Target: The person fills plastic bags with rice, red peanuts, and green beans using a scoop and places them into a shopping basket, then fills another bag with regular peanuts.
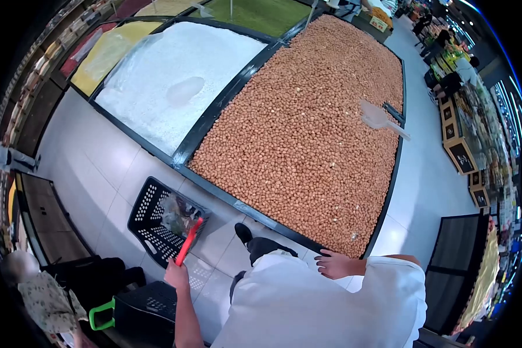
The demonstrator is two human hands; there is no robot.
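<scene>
My left hand (177,275) is closed around the red handle (189,242) of a black shopping basket (142,216), which is tilted over the floor tiles. Inside the basket lies a clear plastic bag (178,212); its contents are hard to make out. My right hand (334,264) has its fingers spread at the near edge of a large bin, by its dark rim (255,210), and holds nothing. Small reddish-brown nuts or beans (301,133) fill this bin. A clear scoop (374,116) lies on them at the far right side, well away from both hands.
Left of the nuts, a bin of white powder or grains (180,75) adjoins a yellow one (113,52). A person in a patterned top (46,298) is at lower left beside another black basket with a green handle (102,315). Tiled aisles (420,156) and shelves flank the bins.
</scene>
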